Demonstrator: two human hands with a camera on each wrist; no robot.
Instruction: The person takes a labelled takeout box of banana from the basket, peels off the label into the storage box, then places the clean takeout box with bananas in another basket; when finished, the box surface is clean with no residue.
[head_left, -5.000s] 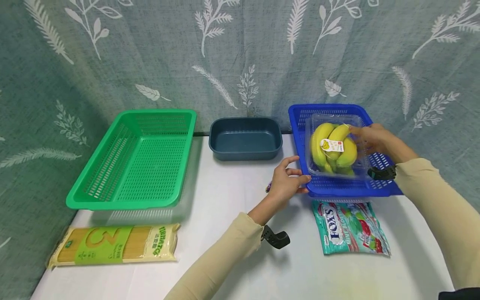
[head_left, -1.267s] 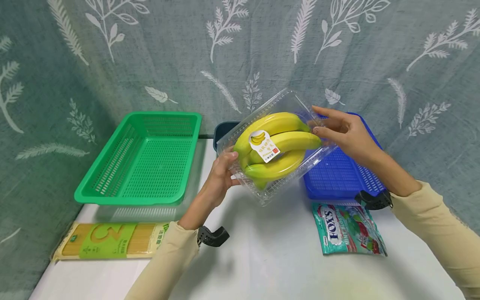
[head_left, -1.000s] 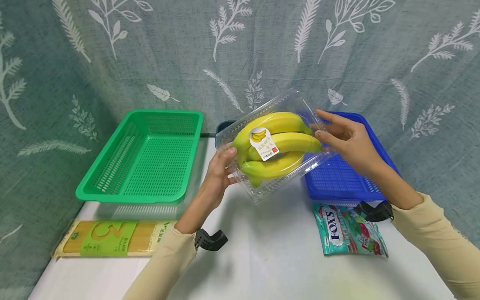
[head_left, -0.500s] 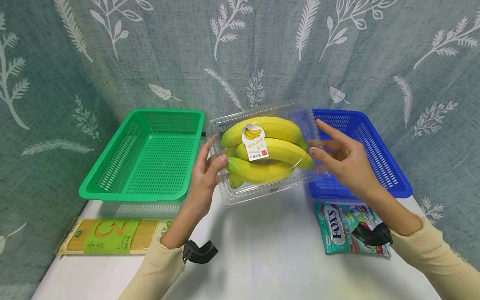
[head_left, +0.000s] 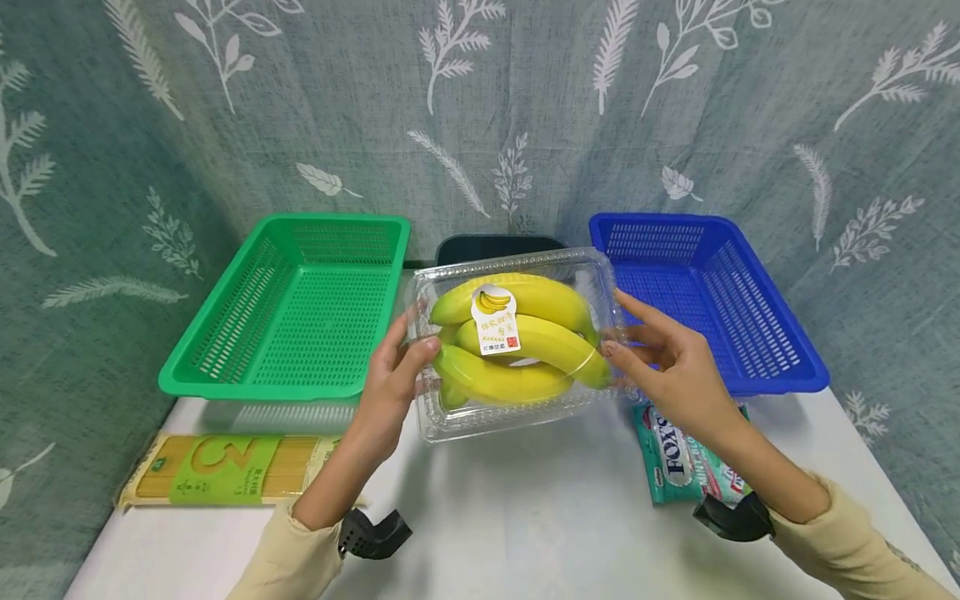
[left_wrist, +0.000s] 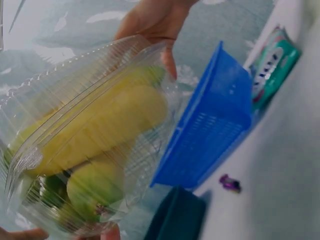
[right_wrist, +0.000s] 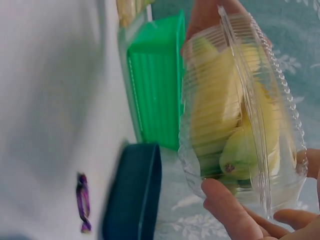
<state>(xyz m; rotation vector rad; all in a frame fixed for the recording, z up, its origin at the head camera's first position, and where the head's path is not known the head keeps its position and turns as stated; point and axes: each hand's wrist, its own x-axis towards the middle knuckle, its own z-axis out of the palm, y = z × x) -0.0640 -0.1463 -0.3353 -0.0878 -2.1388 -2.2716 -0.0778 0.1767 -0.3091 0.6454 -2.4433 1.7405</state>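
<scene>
Both hands hold a clear plastic clamshell box of bananas (head_left: 525, 383) above the middle of the table, tilted slightly, its white banana label (head_left: 496, 321) facing up. My left hand (head_left: 386, 387) grips the left end, thumb on top. At the right end, my right hand (head_left: 678, 367) pinches the box between thumb and fingers. The wrist views show the box raised off the table, with the bananas (right_wrist: 215, 105) visible through its ribbed side. Behind it, the blue basket (head_left: 772, 325) stands at the right, with only its mesh floor and walls showing inside.
A green basket (head_left: 281, 390) stands at the left, a pasta pack (head_left: 225, 469) in front of it. The dark teal bin (head_left: 498, 247) is partly hidden behind the box. A Fox's candy bag (head_left: 675, 467) lies front right; a purple wrapped candy (left_wrist: 230, 183) lies on the table.
The banana box has left the blue basket and moved to the middle. My left hand let go of the basket rim and took the box's left end. Lately the box has levelled and come lower.
</scene>
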